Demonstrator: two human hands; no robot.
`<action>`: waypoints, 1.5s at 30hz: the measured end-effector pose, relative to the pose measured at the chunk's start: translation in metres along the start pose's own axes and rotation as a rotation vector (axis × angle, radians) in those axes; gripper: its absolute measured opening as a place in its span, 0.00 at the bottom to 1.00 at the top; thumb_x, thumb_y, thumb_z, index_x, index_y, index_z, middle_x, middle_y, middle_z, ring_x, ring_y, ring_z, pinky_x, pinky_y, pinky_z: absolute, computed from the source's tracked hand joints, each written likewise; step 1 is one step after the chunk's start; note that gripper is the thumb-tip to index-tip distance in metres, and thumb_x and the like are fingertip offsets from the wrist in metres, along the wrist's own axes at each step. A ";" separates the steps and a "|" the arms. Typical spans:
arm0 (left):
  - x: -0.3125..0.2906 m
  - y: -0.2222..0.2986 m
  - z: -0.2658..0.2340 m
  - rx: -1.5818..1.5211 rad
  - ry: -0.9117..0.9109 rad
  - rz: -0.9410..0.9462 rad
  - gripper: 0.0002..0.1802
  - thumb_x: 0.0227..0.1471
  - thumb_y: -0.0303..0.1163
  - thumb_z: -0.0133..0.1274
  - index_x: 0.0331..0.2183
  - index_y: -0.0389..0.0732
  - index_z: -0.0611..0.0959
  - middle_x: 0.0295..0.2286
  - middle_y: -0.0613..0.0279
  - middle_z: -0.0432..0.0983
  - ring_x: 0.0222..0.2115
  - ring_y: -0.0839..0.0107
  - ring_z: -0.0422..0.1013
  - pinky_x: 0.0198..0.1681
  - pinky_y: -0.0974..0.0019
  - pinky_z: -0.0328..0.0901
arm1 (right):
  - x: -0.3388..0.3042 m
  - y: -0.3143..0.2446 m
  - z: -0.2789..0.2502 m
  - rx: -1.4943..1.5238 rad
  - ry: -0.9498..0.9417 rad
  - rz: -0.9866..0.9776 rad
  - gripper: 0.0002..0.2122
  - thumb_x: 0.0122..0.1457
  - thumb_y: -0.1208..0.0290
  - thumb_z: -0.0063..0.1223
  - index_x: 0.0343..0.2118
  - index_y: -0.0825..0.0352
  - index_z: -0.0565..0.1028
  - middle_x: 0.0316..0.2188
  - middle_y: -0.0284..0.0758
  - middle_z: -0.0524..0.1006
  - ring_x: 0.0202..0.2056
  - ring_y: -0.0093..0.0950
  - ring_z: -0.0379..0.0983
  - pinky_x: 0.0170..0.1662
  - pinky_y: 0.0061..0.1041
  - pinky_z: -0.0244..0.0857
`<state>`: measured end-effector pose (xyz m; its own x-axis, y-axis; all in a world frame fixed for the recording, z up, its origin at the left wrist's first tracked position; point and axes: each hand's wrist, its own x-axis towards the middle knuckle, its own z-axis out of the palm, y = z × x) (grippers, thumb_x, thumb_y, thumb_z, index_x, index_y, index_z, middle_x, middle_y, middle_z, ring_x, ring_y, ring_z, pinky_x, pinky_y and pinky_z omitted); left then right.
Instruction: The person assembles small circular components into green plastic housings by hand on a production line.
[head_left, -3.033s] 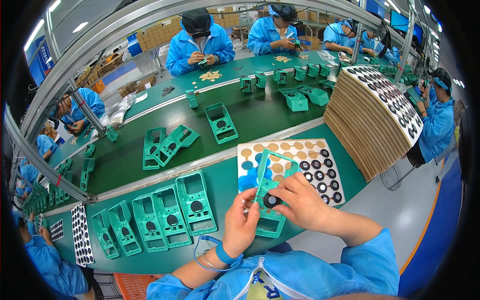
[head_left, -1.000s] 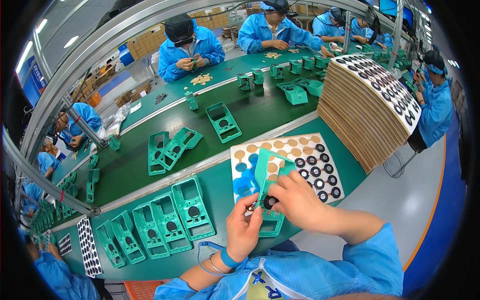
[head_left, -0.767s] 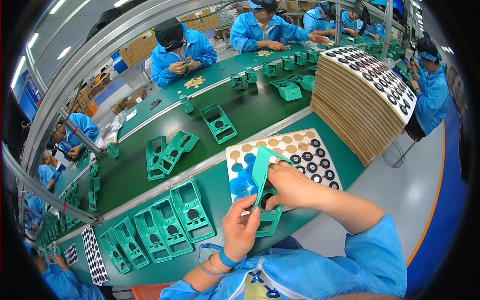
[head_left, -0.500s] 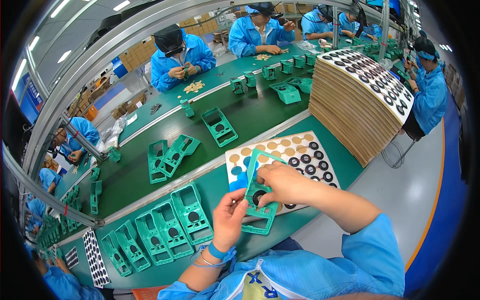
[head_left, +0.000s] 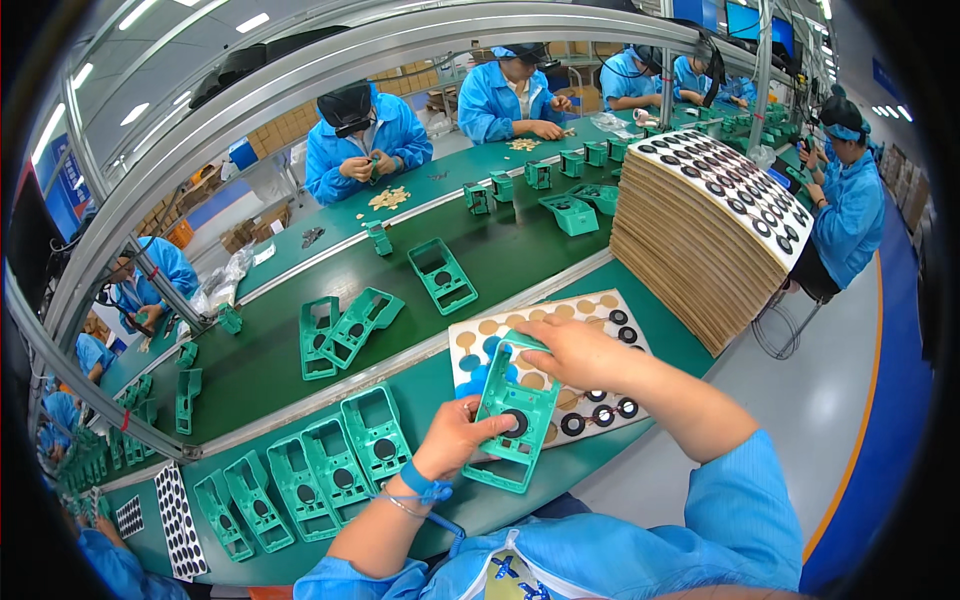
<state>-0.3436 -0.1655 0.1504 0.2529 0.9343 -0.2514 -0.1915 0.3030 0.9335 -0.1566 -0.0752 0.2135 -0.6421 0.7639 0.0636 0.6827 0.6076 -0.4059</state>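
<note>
My left hand [head_left: 458,437] grips the lower left side of a green plastic housing [head_left: 541,400], its thumb pressed on a black round part [head_left: 515,423] like a small speaker in the round seat. My right hand [head_left: 575,352] closes over the housing's upper end, some fingers hidden behind it. The housing is tilted above a white sheet [head_left: 520,313] with tan circles, blue patches and several black discs joined to thin reddish wires. To the left, a row of similar housings [head_left: 375,428] lies on the green bench, each with a dark round centre.
A tall stack of brown boards [head_left: 685,245] topped by a disc-covered sheet stands at the right. Beyond the bench, a dark green belt [head_left: 270,375] carries loose housings [head_left: 441,275] and smaller green parts. Metal frame bars [head_left: 130,395] rise at left. Several co-workers in blue sit around.
My right hand has left the round part and moved to the housing's upper end. My left thumb has come onto the round part. The housing has turned slightly and shifted a little lower.
</note>
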 end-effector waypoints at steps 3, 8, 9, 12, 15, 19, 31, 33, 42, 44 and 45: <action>0.024 0.000 -0.018 0.216 0.008 0.121 0.20 0.41 0.30 0.60 0.37 0.32 0.75 0.31 0.58 0.75 0.33 0.71 0.71 0.40 0.69 0.64 | 0.026 0.014 -0.017 -0.167 -0.102 -0.023 0.24 0.49 0.57 0.51 0.47 0.66 0.68 0.40 0.49 0.72 0.43 0.41 0.68 0.47 0.35 0.61; 0.026 0.030 -0.060 0.666 0.757 0.677 0.25 0.44 0.29 0.56 0.45 0.34 0.69 0.38 0.59 0.69 0.38 0.72 0.66 0.41 0.69 0.63 | 0.100 0.064 -0.047 0.287 -0.022 0.278 0.22 0.44 0.61 0.57 0.39 0.73 0.72 0.25 0.38 0.74 0.23 0.27 0.70 0.26 0.24 0.66; 0.013 0.043 -0.058 0.561 0.815 0.718 0.25 0.45 0.29 0.55 0.46 0.35 0.68 0.40 0.59 0.68 0.40 0.72 0.64 0.42 0.69 0.62 | 0.115 0.088 -0.050 0.350 0.037 0.407 0.21 0.43 0.63 0.59 0.36 0.74 0.71 0.21 0.36 0.72 0.18 0.27 0.67 0.20 0.24 0.64; -0.042 0.058 -0.052 0.283 0.819 0.942 0.19 0.49 0.26 0.49 0.45 0.35 0.69 0.41 0.58 0.67 0.42 0.71 0.63 0.45 0.66 0.60 | 0.165 0.144 -0.030 0.596 0.188 0.637 0.21 0.43 0.63 0.60 0.35 0.74 0.69 0.20 0.37 0.70 0.16 0.26 0.66 0.17 0.26 0.66; -0.075 0.057 -0.038 0.289 0.932 1.041 0.17 0.51 0.26 0.44 0.44 0.33 0.69 0.41 0.57 0.67 0.43 0.70 0.63 0.48 0.66 0.58 | 0.195 0.184 0.000 0.764 0.398 0.825 0.21 0.44 0.63 0.60 0.36 0.74 0.68 0.26 0.40 0.72 0.17 0.31 0.70 0.20 0.30 0.72; -0.117 0.047 -0.047 0.354 1.058 1.061 0.17 0.52 0.26 0.41 0.45 0.33 0.68 0.42 0.57 0.66 0.44 0.69 0.62 0.49 0.65 0.57 | 0.208 0.157 0.028 0.941 0.466 0.901 0.23 0.45 0.64 0.59 0.41 0.72 0.66 0.32 0.41 0.74 0.20 0.34 0.73 0.21 0.29 0.72; -0.092 0.031 -0.024 0.451 0.882 0.923 0.08 0.42 0.20 0.46 0.29 0.36 0.76 0.29 0.59 0.69 0.29 0.73 0.64 0.34 0.71 0.60 | 0.025 0.119 0.036 -0.335 -0.130 -0.239 0.09 0.47 0.73 0.50 0.33 0.59 0.76 0.32 0.37 0.72 0.34 0.36 0.71 0.36 0.32 0.65; -0.051 0.032 -0.002 0.608 0.515 0.733 0.10 0.40 0.21 0.53 0.31 0.36 0.78 0.28 0.58 0.71 0.31 0.67 0.67 0.35 0.70 0.62 | 0.018 0.108 0.034 -0.400 -0.137 -0.214 0.08 0.47 0.73 0.49 0.33 0.60 0.75 0.32 0.38 0.70 0.34 0.37 0.70 0.36 0.33 0.64; 0.092 -0.007 0.023 1.172 0.111 0.860 0.08 0.44 0.28 0.53 0.31 0.39 0.79 0.25 0.57 0.71 0.28 0.61 0.67 0.33 0.64 0.64 | 0.017 0.123 0.015 0.455 0.052 0.001 0.02 0.52 0.76 0.49 0.28 0.68 0.71 0.22 0.31 0.73 0.23 0.19 0.68 0.27 0.21 0.63; 0.100 -0.006 0.026 0.937 0.168 0.689 0.09 0.46 0.27 0.52 0.32 0.35 0.77 0.24 0.58 0.73 0.23 0.70 0.69 0.27 0.70 0.65 | 0.012 0.122 0.010 0.716 0.118 0.089 0.02 0.53 0.78 0.48 0.27 0.70 0.70 0.23 0.30 0.73 0.23 0.16 0.68 0.24 0.15 0.62; 0.103 -0.006 0.026 0.936 0.174 0.689 0.09 0.46 0.27 0.52 0.32 0.35 0.77 0.24 0.58 0.73 0.23 0.70 0.69 0.27 0.70 0.65 | 0.012 0.119 0.009 0.714 0.114 0.086 0.02 0.53 0.78 0.48 0.27 0.70 0.70 0.23 0.30 0.73 0.23 0.16 0.68 0.24 0.15 0.62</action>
<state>-0.2915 -0.0763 0.1256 0.2212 0.8819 0.4163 0.5524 -0.4651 0.6917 -0.0857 0.0042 0.1577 -0.5298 0.8440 0.0835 0.3099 0.2843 -0.9073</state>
